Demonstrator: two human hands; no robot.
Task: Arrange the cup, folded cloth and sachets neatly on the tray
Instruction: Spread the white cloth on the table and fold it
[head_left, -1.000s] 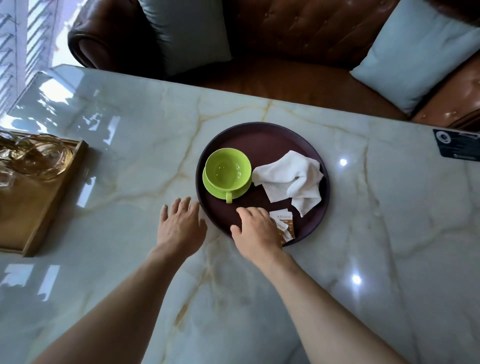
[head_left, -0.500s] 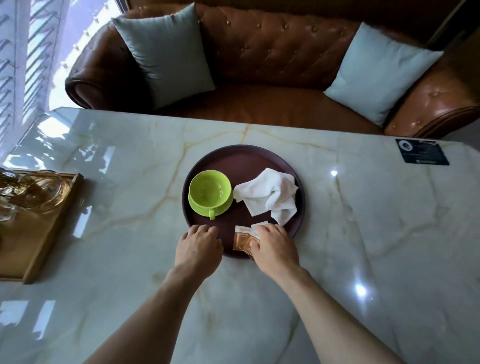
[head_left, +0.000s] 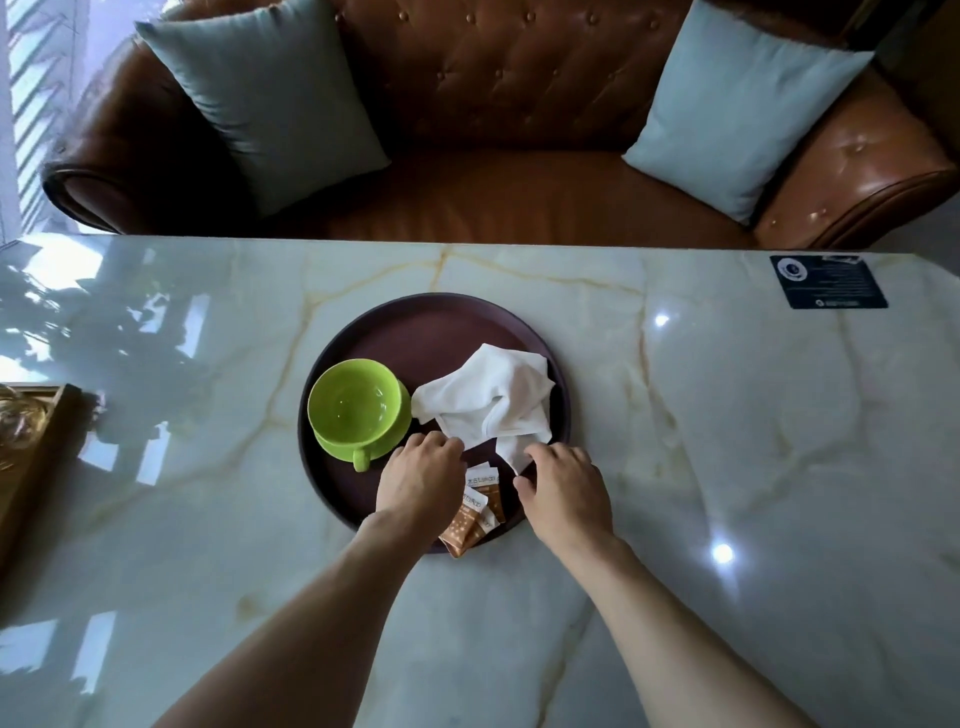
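A round dark purple tray (head_left: 434, 332) lies on the marble table. On its left side stands a green cup (head_left: 356, 410) on a green saucer, handle toward me. A crumpled white cloth (head_left: 498, 400) lies on the tray's right half. Brown and white sachets (head_left: 475, 512) lie overlapping at the tray's near rim, between my hands. My left hand (head_left: 418, 480) curls its fingers onto the cloth's near left edge. The cloth's hanging near corner sits pinched between the thumb and fingers of my right hand (head_left: 563, 491).
A wooden tray (head_left: 31, 457) with glassware sits at the table's left edge. A black card (head_left: 826, 280) lies at the far right corner. A brown leather sofa (head_left: 519, 104) with two pale blue cushions stands behind the table.
Both hands have moved forward off the sachets and the tray's near rim onto the cloth's near edge. The sachets now lie uncovered. The camera has come closer.
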